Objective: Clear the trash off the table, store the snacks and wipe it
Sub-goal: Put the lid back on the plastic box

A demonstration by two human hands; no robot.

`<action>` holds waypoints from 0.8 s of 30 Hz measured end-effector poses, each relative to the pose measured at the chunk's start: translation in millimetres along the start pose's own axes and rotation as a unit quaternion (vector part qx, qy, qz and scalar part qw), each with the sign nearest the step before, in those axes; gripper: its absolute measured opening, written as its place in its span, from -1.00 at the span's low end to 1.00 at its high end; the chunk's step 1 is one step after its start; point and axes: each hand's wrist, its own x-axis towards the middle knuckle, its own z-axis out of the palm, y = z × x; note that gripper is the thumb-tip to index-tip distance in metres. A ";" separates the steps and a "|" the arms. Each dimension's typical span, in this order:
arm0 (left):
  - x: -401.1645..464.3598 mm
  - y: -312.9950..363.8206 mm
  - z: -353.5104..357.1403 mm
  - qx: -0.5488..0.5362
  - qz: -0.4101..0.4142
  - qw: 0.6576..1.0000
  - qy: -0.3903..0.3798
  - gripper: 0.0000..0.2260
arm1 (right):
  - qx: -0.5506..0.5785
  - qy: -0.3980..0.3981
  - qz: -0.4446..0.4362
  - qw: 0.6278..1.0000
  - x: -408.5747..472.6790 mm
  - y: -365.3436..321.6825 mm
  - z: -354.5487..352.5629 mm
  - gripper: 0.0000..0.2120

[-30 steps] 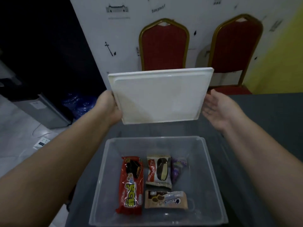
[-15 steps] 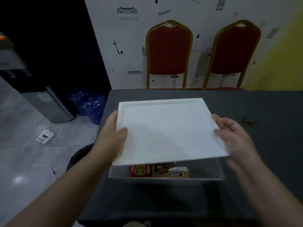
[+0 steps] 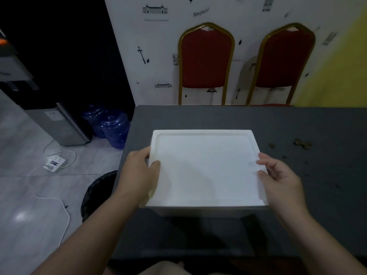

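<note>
On the dark table (image 3: 218,120), near its front left corner: one white lid (image 3: 204,167), square, lying flat over a box (image 3: 200,212) of which only a pale strip of front wall shows beneath; contents hidden. Left hand (image 3: 137,173): curled round the lid's left edge, thumb on top, fingers under the rim. Right hand (image 3: 280,177): closed on the right edge, fingertips on the lid's top surface. Brown crumbs (image 3: 301,144): scattered on the table to the right, well apart from the lid. Behind the table, against a white wall: two red chairs (image 3: 206,62), gilt frames. On the floor to the left: black bin (image 3: 99,193) just beside the table, blue water bottles (image 3: 113,127), white power strip (image 3: 54,163).
</note>
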 end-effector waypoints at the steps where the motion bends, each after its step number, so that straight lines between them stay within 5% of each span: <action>1: 1.2 -0.1 -0.2 0.012 0.004 1.000 -0.002 -0.69 | -0.007 -0.005 -0.001 1.000 -0.4 0.5 -0.8 -0.73; 8: 3.5 9.0 -5.7 0.070 0.024 0.997 -0.007 -0.71 | -0.065 -0.014 -0.005 0.998 4.4 8.1 -4.4 -0.65; 24: 21.6 6.6 -12.7 0.069 -0.065 0.993 -0.069 -0.64 | -0.150 -0.044 -0.017 0.988 6.0 -1.2 -4.4 -0.62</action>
